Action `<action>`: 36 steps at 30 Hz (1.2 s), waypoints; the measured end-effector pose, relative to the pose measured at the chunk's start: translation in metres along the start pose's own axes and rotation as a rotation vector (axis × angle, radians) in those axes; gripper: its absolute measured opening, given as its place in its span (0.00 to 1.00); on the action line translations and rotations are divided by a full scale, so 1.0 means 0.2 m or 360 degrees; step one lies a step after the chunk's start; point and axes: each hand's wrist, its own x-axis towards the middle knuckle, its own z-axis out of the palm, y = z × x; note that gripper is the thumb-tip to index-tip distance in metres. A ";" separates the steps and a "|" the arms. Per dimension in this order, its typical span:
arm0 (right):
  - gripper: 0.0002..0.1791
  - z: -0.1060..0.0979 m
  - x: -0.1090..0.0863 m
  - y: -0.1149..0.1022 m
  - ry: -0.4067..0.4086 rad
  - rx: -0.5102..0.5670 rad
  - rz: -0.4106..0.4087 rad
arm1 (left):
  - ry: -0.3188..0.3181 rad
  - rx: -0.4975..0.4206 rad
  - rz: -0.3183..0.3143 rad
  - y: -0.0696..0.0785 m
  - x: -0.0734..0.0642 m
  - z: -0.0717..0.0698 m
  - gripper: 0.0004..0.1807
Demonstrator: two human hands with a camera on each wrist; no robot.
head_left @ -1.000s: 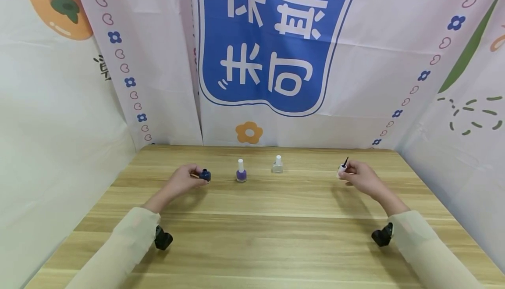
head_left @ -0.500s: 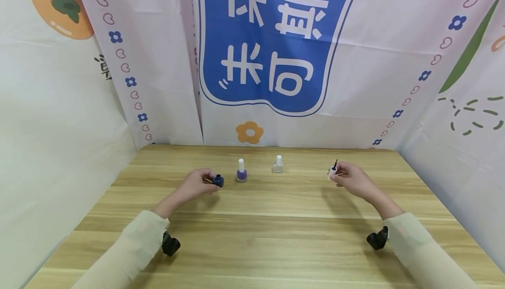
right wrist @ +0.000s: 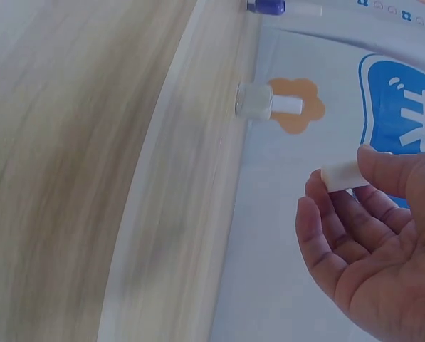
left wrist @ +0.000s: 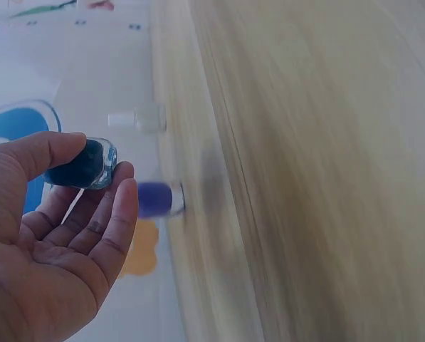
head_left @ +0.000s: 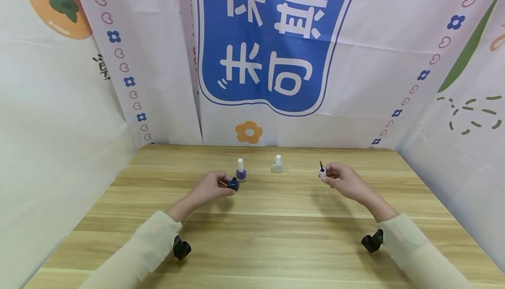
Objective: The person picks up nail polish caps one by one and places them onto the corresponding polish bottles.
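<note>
My left hand [head_left: 213, 187] holds an uncapped dark blue nail polish bottle [head_left: 233, 184] between thumb and fingers, above the table. In the left wrist view the bottle [left wrist: 84, 165] shows its clear glass base, with the thumb across its side. On the right, my right hand [head_left: 344, 180] pinches a white nail polish cap [head_left: 322, 173], its dark brush pointing up. The right wrist view shows the white cap [right wrist: 342, 175] between thumb and fingertips. Close behind the dark blue bottle stands a purple nail polish bottle [head_left: 241, 175] with a white cap.
A clear nail polish bottle [head_left: 278, 166] with a white cap stands toward the back of the wooden table [head_left: 272, 240], between the two hands. A printed white cloth [head_left: 165, 83] hangs behind the table and along both sides.
My left hand has carried the dark blue bottle to the right, toward the purple one. The right hand has moved left with the cap and brush. The standing bottles stay in place.
</note>
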 end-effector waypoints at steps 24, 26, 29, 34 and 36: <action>0.08 0.13 -0.01 -0.14 -0.0077 -0.0141 -0.0216 | -0.0097 -0.0156 0.0051 0.15 0.09 0.27 0.11; 0.09 0.14 -0.01 -0.15 -0.0084 -0.0142 -0.0224 | -0.0099 -0.0157 0.0050 0.13 0.10 0.29 0.11; 0.09 0.15 -0.01 -0.16 -0.0083 -0.0150 -0.0237 | -0.0105 -0.0145 0.0051 0.14 0.11 0.30 0.10; 0.08 0.18 0.00 -0.18 -0.0063 -0.0165 -0.0285 | -0.0116 -0.0097 0.0068 0.15 0.12 0.33 0.11; 0.08 0.20 0.00 -0.19 -0.0049 -0.0181 -0.0316 | -0.0124 -0.0077 0.0060 0.15 0.12 0.34 0.12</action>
